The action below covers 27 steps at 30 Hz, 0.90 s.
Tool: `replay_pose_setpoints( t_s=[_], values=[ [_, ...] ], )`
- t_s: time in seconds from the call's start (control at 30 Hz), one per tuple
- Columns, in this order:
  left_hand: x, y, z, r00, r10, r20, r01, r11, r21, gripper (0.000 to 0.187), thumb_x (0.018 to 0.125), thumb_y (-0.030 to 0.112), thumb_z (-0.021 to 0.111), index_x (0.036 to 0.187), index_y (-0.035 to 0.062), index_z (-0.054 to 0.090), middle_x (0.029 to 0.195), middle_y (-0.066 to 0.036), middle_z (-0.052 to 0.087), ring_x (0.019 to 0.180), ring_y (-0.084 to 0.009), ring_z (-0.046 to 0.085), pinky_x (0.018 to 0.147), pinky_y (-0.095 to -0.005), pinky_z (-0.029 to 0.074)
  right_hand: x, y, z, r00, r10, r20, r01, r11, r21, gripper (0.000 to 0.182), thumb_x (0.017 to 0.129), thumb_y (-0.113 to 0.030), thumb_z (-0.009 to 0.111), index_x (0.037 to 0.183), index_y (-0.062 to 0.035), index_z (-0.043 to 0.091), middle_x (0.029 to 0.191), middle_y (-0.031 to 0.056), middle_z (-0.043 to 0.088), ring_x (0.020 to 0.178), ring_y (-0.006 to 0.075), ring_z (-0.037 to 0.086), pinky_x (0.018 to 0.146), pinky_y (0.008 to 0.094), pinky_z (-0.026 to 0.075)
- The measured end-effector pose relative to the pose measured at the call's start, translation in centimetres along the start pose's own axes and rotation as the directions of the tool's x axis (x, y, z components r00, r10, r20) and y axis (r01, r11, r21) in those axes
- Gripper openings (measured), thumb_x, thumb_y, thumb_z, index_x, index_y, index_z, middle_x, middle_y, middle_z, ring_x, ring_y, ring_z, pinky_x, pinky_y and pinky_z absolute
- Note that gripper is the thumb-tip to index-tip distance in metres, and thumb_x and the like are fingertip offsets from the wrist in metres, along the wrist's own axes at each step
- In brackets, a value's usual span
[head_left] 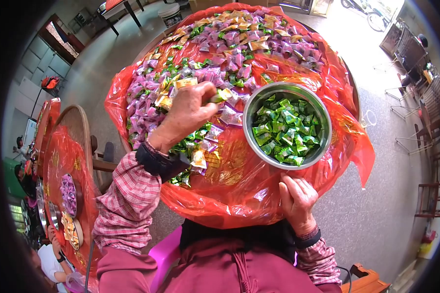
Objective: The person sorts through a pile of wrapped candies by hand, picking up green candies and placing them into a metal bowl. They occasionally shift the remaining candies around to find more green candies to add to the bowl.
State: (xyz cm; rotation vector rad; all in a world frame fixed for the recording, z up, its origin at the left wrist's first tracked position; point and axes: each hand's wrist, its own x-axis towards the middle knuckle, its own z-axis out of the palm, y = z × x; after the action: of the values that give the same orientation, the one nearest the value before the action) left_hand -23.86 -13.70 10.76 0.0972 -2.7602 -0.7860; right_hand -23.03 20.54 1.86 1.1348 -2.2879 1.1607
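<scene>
My left hand [188, 110] reaches over the pile of wrapped candies [146, 97], its thumb and fingers closed on a green-wrapped candy [222, 95]. Purple, green and yellow-orange wrapped pieces lie around and under it. To its right stands a round steel bowl [249, 141] holding many green-wrapped candies [288, 129]. Close below the bowl's near rim, my right hand [298, 200] rests with curled fingers pressed together over the red plastic sheet [230, 190]. What those fingers grip, if anything, is hidden.
The sheet covers a round table. At left, a second red-covered table [58, 156] carries a dish of purple pieces [68, 195] and a dish of yellow-orange ones [72, 230]. Another person's hand [54, 237] is beside it. Chairs [432, 117] line the right side.
</scene>
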Motion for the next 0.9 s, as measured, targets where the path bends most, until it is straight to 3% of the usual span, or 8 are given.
replay_pose_setpoints(
  t_s=[0.07,0.2,0.27,0.33,0.4,0.5,0.63,0.9],
  values=[
    [0.4,2.5,0.6,0.992,-0.007,0.127,0.053,0.930,-0.365,0.012,0.091,0.009,0.069,0.100,0.0009,0.067,0.087,-0.001,0.069,0.075,-0.0078,0.062,0.069,-0.0279,0.052,0.0,0.0,0.0,1.000,0.001,0.001,-0.001,1.000,0.001,0.021,0.085,-0.003,0.077,0.105,0.0029,0.072,0.080,0.0130,0.069,0.069,0.0297,0.067,0.064,0.0381,0.055],
    [1.1,5.8,1.1,0.990,0.079,0.114,0.023,0.715,-0.698,0.014,0.096,0.011,0.070,0.105,0.0007,0.068,0.090,0.000,0.069,0.078,-0.0067,0.062,0.070,-0.0253,0.052,0.0,0.0,0.0,1.000,-0.006,-0.008,0.006,1.000,-0.001,0.021,0.085,-0.003,0.077,0.105,0.0031,0.072,0.081,0.0135,0.069,0.070,0.0301,0.068,0.065,0.0383,0.056],
    [1.0,5.7,-0.1,0.982,-0.020,0.189,0.131,0.789,-0.601,0.016,0.098,0.012,0.070,0.110,0.0005,0.067,0.093,-0.001,0.069,0.081,-0.0061,0.062,0.073,-0.0235,0.053,0.0,-0.1,0.0,1.000,-0.006,-0.010,0.006,1.000,-0.007,0.022,0.085,-0.003,0.077,0.105,0.0032,0.072,0.081,0.0136,0.069,0.070,0.0301,0.068,0.065,0.0383,0.056],
    [0.3,3.1,-0.5,0.994,0.030,0.104,0.021,0.891,-0.453,0.019,0.096,0.012,0.071,0.109,-0.0004,0.067,0.093,-0.001,0.069,0.078,-0.0056,0.061,0.071,-0.0261,0.053,0.0,0.0,0.0,1.000,-0.003,-0.016,0.002,1.000,-0.009,0.022,0.085,-0.003,0.077,0.105,0.0032,0.072,0.081,0.0136,0.069,0.070,0.0301,0.068,0.065,0.0384,0.056],
    [-0.9,0.8,-1.3,0.997,0.076,0.031,-0.075,0.996,-0.047,0.020,0.089,0.008,0.072,0.107,-0.0011,0.066,0.087,-0.005,0.068,0.076,-0.0156,0.065,0.073,-0.0339,0.055,0.0,0.0,0.0,1.000,-0.012,-0.017,0.012,1.000,-0.009,0.022,0.086,-0.003,0.077,0.106,0.0033,0.071,0.081,0.0135,0.069,0.070,0.0298,0.068,0.065,0.0381,0.056],
    [-3.0,-2.9,-1.0,0.984,0.134,0.114,-0.158,0.958,0.239,0.027,0.081,0.004,0.069,0.106,-0.0014,0.065,0.090,-0.013,0.065,0.085,-0.0305,0.067,0.080,-0.0438,0.054,0.0,-0.1,-0.1,1.000,-0.014,-0.012,0.013,1.000,-0.007,0.022,0.086,-0.004,0.077,0.106,0.0031,0.072,0.081,0.0135,0.069,0.070,0.0297,0.068,0.065,0.0379,0.055],
    [-4.6,-4.3,0.7,0.980,0.078,0.183,-0.155,0.875,0.459,0.032,0.076,0.001,0.066,0.108,0.0009,0.065,0.106,-0.019,0.060,0.103,-0.0376,0.062,0.089,-0.0487,0.052,0.0,-0.2,-0.1,1.000,-0.008,-0.010,0.008,1.000,-0.016,0.021,0.086,-0.004,0.077,0.105,0.0028,0.072,0.081,0.0134,0.069,0.070,0.0295,0.068,0.064,0.0382,0.055],
    [-5.0,-5.0,1.0,0.979,0.109,0.170,-0.187,0.807,0.560,0.024,0.077,-0.001,0.065,0.101,0.0020,0.067,0.100,-0.017,0.059,0.097,-0.0377,0.063,0.084,-0.0488,0.052,-0.1,-0.2,0.0,1.000,-0.006,-0.027,0.006,1.000,-0.030,0.019,0.086,-0.004,0.078,0.102,0.0022,0.071,0.082,0.0129,0.070,0.071,0.0294,0.068,0.064,0.0380,0.055]
  ],
)
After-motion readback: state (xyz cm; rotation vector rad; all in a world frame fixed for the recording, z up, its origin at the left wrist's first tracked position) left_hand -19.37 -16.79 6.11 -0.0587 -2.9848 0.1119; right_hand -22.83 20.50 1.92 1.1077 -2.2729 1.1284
